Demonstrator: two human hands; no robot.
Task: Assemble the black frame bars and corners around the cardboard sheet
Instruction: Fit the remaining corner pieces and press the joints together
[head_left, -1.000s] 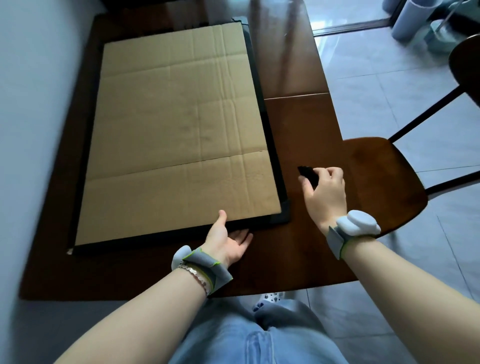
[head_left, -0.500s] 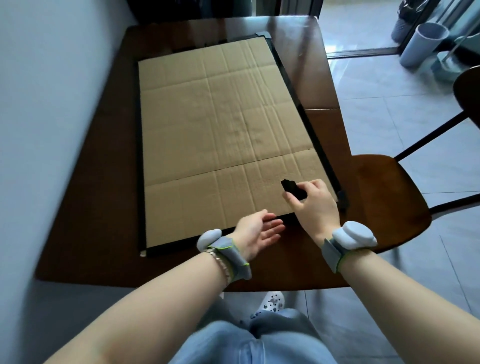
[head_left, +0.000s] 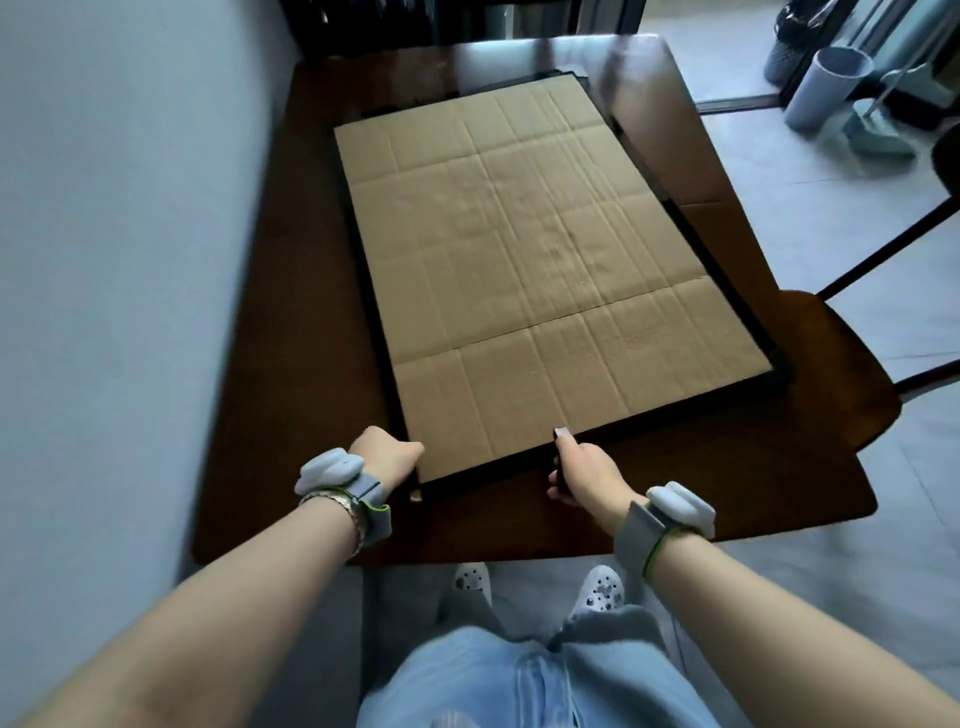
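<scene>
Head view. The cardboard sheet lies flat on the dark wooden table, with black frame bars along its edges: left bar, right bar and near bar.

Left hand: positioned at the near-left corner of the sheet, back of the hand upward, knuckles touching the cardboard edge. The fingers curl downward out of sight, so it cannot be told whether they clamp the left bar. The forearm reaches forward from the near left, and the wrist carries a grey band.

Right hand: positioned on the near bar, about midway along it. The fingers are closed around a black corner piece, and the thumb lies straight, its tip on the near edge of the sheet. The forearm reaches in from the near right.

A wooden chair stands at the right side of the table.
</scene>
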